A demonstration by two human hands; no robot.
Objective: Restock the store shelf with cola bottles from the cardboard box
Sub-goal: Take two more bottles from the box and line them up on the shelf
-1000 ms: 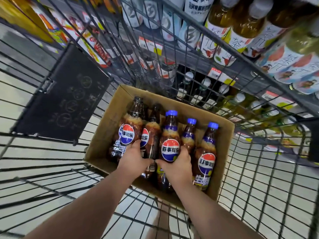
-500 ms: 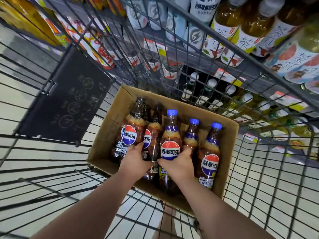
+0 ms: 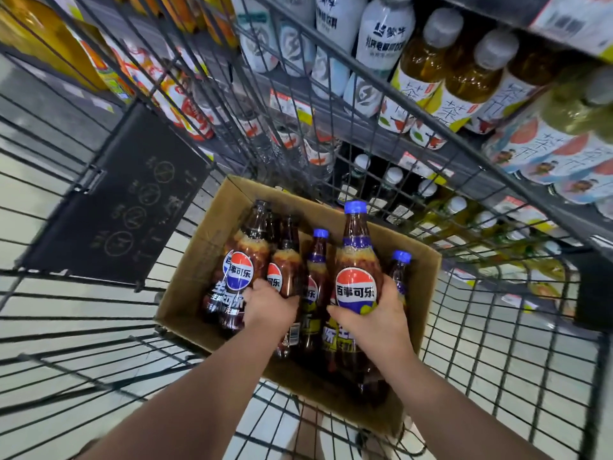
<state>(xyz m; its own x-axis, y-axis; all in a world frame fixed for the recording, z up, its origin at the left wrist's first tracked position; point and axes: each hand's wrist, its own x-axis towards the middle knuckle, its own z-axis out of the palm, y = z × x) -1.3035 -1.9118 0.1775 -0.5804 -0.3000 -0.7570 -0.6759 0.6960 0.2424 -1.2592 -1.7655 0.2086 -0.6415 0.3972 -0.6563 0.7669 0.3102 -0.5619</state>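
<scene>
The blue-capped cola bottle (image 3: 356,260) sits in your right hand (image 3: 374,323), whose fingers and thumb curl tightly round its lower body. It stands higher than its neighbours, with its base down among them inside the cardboard box (image 3: 205,257).

Your left hand (image 3: 270,308), at 9 o'clock from the right, wraps round the waist of a dark-capped bottle (image 3: 287,257) that stays low in the box. At least 3 more cola bottles stand around these 2: a large dark-capped one (image 3: 243,260) at 9 o'clock, a blue-capped one (image 3: 317,260) between your hands, and another (image 3: 400,260) at 3 o'clock.

The box rests in a wire cart (image 3: 601,393), with a black panel (image 3: 116,200) hanging at 10 o'clock.

The store shelf (image 3: 374,134) runs from 12 to 2 o'clock beyond the cart wires, carrying tea bottles (image 3: 464,71) and white bottles (image 3: 384,31). No cola spot shows there from this angle.

Judging by this, the restock is far from finished: nothing from this pair has reached the shelf yet, and the box looks nearly full. You have both lifts, the carry over the cart rim and the placing ahead of you, then the remaining bottles.
</scene>
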